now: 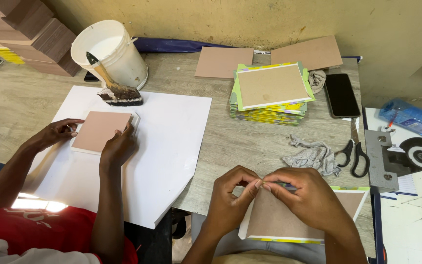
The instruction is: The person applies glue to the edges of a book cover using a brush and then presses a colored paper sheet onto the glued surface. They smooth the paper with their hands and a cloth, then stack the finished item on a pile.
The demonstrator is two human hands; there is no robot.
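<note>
My left hand (230, 193) and my right hand (304, 193) meet over the top edge of a brown cardboard panel (279, 220) wrapped in green and yellow patterned paper. Both pinch the paper's folded edge at the middle, fingertips touching. The panel lies at the table's near edge, partly over my lap. A stack of similar covered panels (271, 93) stands further back on the table.
On the left a co-worker in a red shirt presses two hands (118, 146) on a pink board (98, 131) over a large white sheet (172, 142). Behind are a white bucket (111, 51) and a brush (116, 90). A grey rag (311, 156), scissors (355, 151) and a phone (341, 94) lie to the right.
</note>
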